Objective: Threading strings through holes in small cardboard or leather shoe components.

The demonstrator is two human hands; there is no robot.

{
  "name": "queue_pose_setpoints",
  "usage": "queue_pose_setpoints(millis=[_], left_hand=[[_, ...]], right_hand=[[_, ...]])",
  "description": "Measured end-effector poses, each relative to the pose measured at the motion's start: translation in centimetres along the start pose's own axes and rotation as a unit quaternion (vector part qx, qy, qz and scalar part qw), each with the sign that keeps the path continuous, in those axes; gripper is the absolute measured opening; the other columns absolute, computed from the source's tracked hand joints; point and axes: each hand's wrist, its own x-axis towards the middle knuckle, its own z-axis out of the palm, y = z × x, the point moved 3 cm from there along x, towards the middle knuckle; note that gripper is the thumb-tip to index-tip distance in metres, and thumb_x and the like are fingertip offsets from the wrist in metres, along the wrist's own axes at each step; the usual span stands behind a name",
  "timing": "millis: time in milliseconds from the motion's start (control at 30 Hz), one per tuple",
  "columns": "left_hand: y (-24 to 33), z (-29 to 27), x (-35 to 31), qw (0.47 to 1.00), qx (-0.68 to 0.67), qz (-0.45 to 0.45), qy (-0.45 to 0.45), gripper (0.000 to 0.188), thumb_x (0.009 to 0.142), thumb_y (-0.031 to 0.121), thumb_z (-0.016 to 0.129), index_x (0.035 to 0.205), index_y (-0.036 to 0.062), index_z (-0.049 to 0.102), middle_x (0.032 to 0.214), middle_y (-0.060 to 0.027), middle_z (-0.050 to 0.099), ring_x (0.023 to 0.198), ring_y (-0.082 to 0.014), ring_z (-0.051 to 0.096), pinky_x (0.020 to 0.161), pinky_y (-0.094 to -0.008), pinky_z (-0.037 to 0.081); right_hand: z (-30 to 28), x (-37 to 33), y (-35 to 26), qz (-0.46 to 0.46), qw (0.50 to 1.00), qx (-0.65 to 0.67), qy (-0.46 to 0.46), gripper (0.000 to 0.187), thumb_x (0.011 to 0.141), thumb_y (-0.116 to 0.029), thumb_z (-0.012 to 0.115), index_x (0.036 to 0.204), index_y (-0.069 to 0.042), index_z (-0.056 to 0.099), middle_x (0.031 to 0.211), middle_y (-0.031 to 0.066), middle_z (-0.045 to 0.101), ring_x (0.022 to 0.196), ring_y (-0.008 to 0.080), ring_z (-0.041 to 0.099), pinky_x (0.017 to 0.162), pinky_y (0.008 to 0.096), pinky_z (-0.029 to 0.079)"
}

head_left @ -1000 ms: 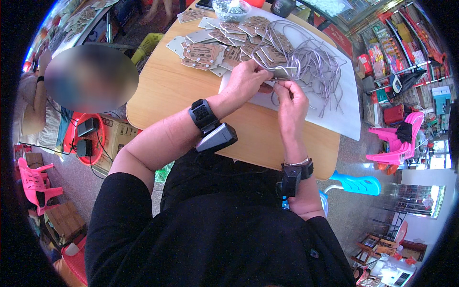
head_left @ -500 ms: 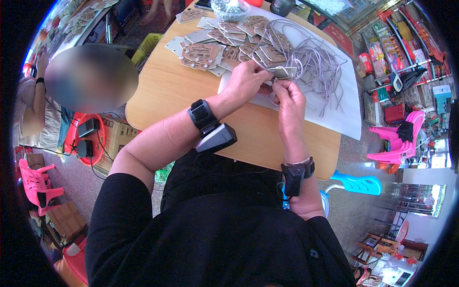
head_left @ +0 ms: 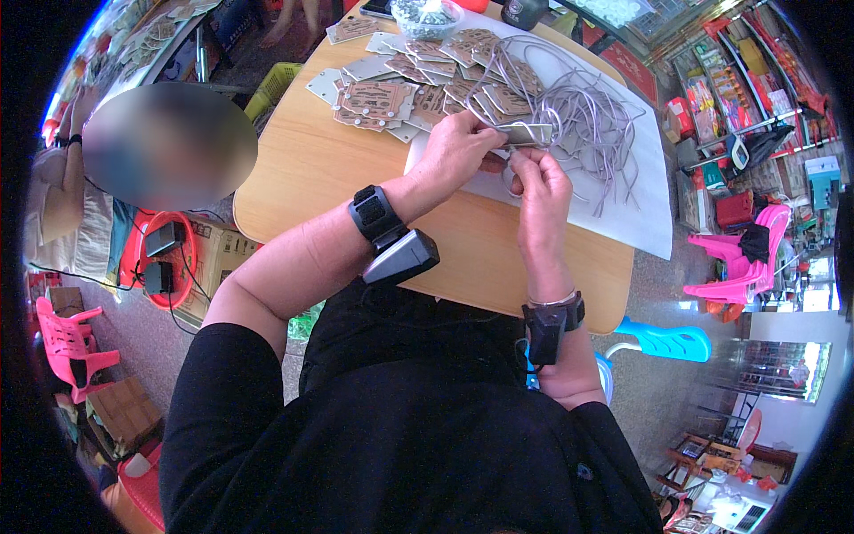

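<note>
My left hand (head_left: 455, 149) is closed on a flat, pale rectangular plate (head_left: 531, 134), held above the front of the pile. Close beside it, my right hand (head_left: 543, 182) is closed in a pinch on a thin grey cord (head_left: 514, 153) at the plate's near edge. The fingertips partly hide the exact spot where cord and plate meet. Loops of cord run around the plate. Just beyond my hands lies a heap of brown printed plates (head_left: 378, 100) with small studs. A tangle of grey-purple cords (head_left: 605, 125) lies to the right of it.
White sheeting (head_left: 654, 227) lies under the cords on the wooden table (head_left: 311, 169). A clear bowl of small metal parts (head_left: 427, 20) and a dark bottle (head_left: 525, 12) stand at the far edge. Another person sits at the left. A pink chair (head_left: 752, 258) stands at the right.
My right hand has shifted very slightly right, and the plate shows a little more of its face. My left hand stays nearly still.
</note>
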Motion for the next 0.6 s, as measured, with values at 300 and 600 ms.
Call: queue_pose_setpoints(millis=[300,600], left_hand=[[-0.3,0.1,0.1,1.0,-0.018,0.002,0.01,0.02,0.091,0.013,0.057,0.104,-0.0027,0.06,0.094,-0.0082,0.065,0.08,-0.0142,0.064,0.071,-0.0276,0.056],[-1.3,0.5,0.4,0.998,0.016,0.059,0.029,0.023,0.082,0.014,0.063,0.088,-0.008,0.062,0.074,-0.011,0.067,0.064,-0.0148,0.065,0.059,-0.0278,0.053]], right_hand=[[-0.3,0.5,0.7,-0.104,0.985,-0.13,0.033,0.012,0.084,-0.01,0.062,0.087,0.002,0.065,0.072,0.0068,0.063,0.064,0.0105,0.054,0.059,0.0271,0.044],[0.4,-0.2,-0.2,-0.004,1.0,-0.006,0.025,0.018,0.087,-0.013,0.055,0.084,0.002,0.064,0.071,0.0039,0.062,0.064,0.0105,0.055,0.055,0.0249,0.044]])
